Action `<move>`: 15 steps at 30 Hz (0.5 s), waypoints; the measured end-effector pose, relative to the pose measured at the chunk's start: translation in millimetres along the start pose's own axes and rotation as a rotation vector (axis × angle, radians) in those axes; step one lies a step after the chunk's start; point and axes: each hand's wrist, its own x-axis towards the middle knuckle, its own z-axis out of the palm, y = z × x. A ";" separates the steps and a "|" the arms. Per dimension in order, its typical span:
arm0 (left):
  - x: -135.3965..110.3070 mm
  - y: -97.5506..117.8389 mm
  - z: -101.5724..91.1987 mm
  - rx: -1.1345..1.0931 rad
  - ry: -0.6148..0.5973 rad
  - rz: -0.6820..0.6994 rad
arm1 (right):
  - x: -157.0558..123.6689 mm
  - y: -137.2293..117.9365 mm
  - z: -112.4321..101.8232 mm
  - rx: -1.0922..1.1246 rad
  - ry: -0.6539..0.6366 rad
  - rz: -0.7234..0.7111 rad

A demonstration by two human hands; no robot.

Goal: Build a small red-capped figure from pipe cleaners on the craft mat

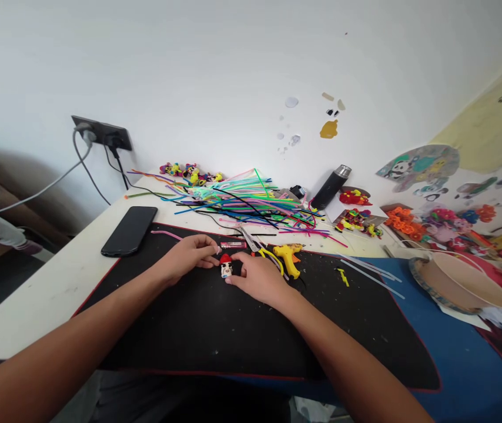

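Observation:
My right hand (pixel 257 276) grips a small figure's head (pixel 227 270) with a white face, black markings and a red top, held between thumb and fingers just above the black mat. Close by on its left, my left hand (pixel 193 255) is closed in a pinch. A pink pipe cleaner (pixel 166 234) runs out behind that hand, and a pale pinkish bit shows at the fingertips beside the red top. Just beyond the hands lie scissors (pixel 251 239) with yellow handles, a small red packet (pixel 232 245) and a yellow glue gun (pixel 288 258).
A black phone (pixel 130 231) lies on the left. Behind the mat (pixel 216 335) spreads a heap of coloured pipe cleaners (pixel 242 200), with a black flask (pixel 331 187) beside it. Clear glue sticks (pixel 372 273) and a round bowl (pixel 467 282) are on the right.

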 end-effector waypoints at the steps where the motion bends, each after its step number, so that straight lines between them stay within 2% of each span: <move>1: 0.3 -0.5 0.3 0.001 -0.004 0.004 | 0.3 0.5 0.7 -0.004 0.002 -0.002; 15: -3.8 -0.5 1.7 -0.024 -0.027 0.013 | -0.8 0.0 6.8 0.006 0.051 0.022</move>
